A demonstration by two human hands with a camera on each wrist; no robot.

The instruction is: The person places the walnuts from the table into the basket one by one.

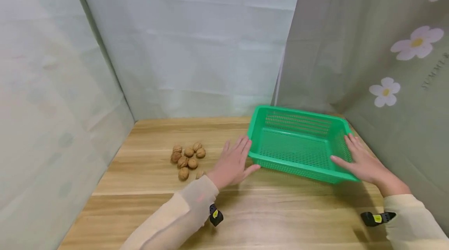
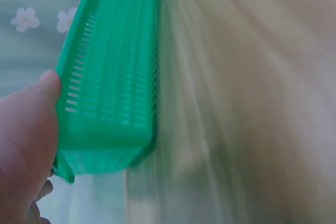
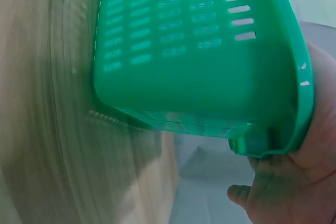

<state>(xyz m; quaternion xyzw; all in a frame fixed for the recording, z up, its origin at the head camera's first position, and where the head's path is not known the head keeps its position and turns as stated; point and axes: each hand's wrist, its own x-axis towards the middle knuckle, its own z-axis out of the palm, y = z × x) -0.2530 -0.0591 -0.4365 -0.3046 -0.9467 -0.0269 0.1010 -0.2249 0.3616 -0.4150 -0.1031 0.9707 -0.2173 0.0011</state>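
Note:
A green plastic basket [image 1: 294,168] with slotted sides stands on the wooden table, between both hands. My left hand [image 1: 232,163] lies along its left end with straight fingers, the fingertips right at the rim and the thumb stretched toward the near corner. In the left wrist view, the thumb [image 2: 48,85] touches the rim. At the opposite end, my right hand [image 1: 361,163] rests on the basket's rim with fingers extended and thumb spread over the near corner. The right wrist view shows that palm [image 3: 320,166] against the outer rim, with most fingers hidden.
Several walnuts [image 1: 188,151] lie loose on the table [image 1: 151,207] left of the left hand, one partly hidden by the left wrist. Pale cloth walls [image 1: 196,59] enclose the table's back and sides. A right-hand curtain [image 1: 386,125] hangs close to the right forearm.

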